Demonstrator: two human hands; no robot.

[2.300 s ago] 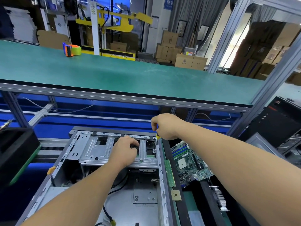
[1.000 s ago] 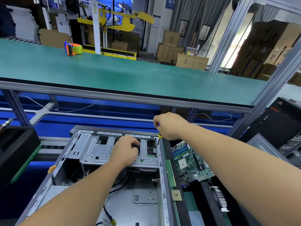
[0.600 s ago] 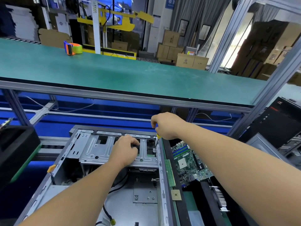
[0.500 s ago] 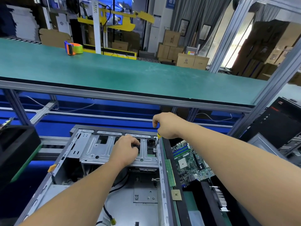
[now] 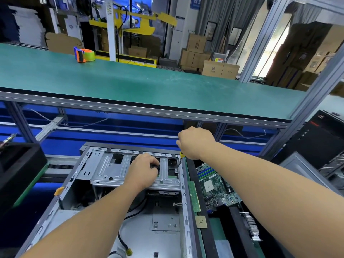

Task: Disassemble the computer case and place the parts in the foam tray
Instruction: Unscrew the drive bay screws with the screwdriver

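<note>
Steel drive cage (image 5: 115, 170) unmoved under our left hand's (image 5: 142, 171) curled fingers; right hand (image 5: 195, 142) still gripping screwdriver (image 5: 179, 162), screw at 3 o'clock not yet out

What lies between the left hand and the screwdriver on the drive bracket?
In the head view, between the left hand and the screwdriver only the bracket shows: a raised metal rib and a dark rectangular cutout.

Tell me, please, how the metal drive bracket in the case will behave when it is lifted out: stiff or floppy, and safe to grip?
The metal drive bracket is ribbed sheet steel, so probably stiff, not floppy. Its cut-outs suggest it is fairly light, but their edges may be sharp. The left hand grips it while the right hand holds a screwdriver at its corner, so it may shift once loose.
</note>
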